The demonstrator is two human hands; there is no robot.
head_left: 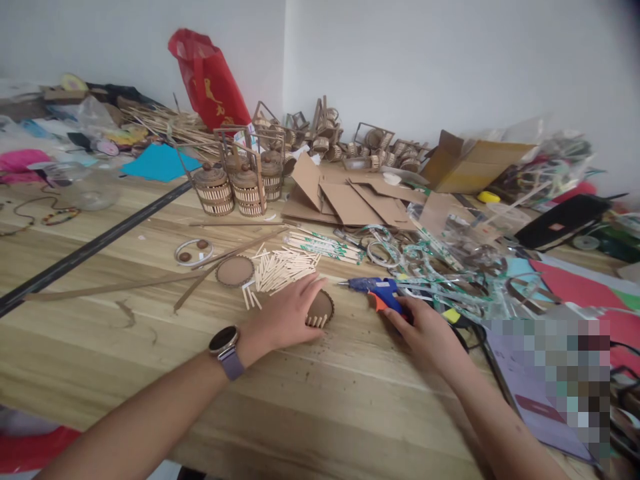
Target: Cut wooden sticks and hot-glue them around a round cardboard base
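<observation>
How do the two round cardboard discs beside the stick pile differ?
The nearer disc has short sticks standing along its near edge; the farther disc has none standing. The left hand partly covers the nearer disc; no hand covers the farther disc. Both are brown with darker, ridged rims.

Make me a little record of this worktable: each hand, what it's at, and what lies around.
Left hand: thumb and fingers at the rim of a round base
Base: short sticks standing along its near edge
Right hand: holding a blue and orange glue gun, nozzle pointing left
Loose sticks: piled beyond the left hand
Second disc: left of the pile
Behind: lidded baskets, cardboard pieces
Left wrist: watch
</observation>
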